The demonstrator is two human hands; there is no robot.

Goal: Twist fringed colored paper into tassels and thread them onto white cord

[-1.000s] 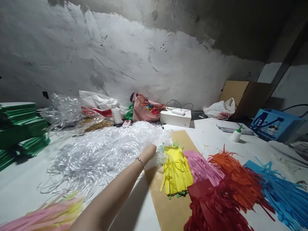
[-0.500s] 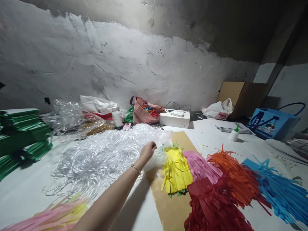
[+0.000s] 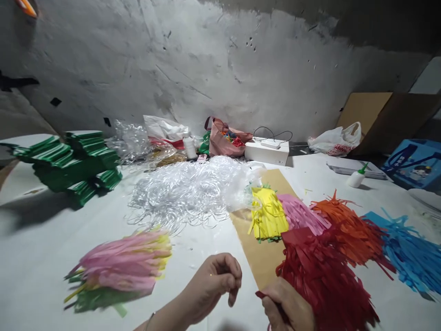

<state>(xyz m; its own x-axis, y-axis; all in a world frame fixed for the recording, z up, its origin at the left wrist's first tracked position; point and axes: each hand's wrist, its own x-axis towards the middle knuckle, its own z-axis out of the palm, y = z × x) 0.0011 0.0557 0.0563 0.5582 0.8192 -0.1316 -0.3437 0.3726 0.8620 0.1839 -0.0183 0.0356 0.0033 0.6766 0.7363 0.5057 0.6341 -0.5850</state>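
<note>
My left hand hovers low over the white table, fingers curled into a pinch; what it holds, if anything, is too thin to see. My right hand is at the bottom edge, closed on the near corner of the red fringed paper. That red bundle lies partly on a brown card sheet, with yellow fringed paper, pink fringed paper, orange fringed paper and blue fringed paper beside it. A heap of clear plastic strands lies beyond my left hand.
A pink, yellow and green fringe bundle lies at the near left. Green stacks stand far left. Bags, a white box and a small bottle line the wall; a glue bottle and a blue bag sit at right.
My left arm has drawn back from the clear strand heap to the near edge with its fingers pinched. My right hand has come into view on the red paper. The view has tilted down and left.
</note>
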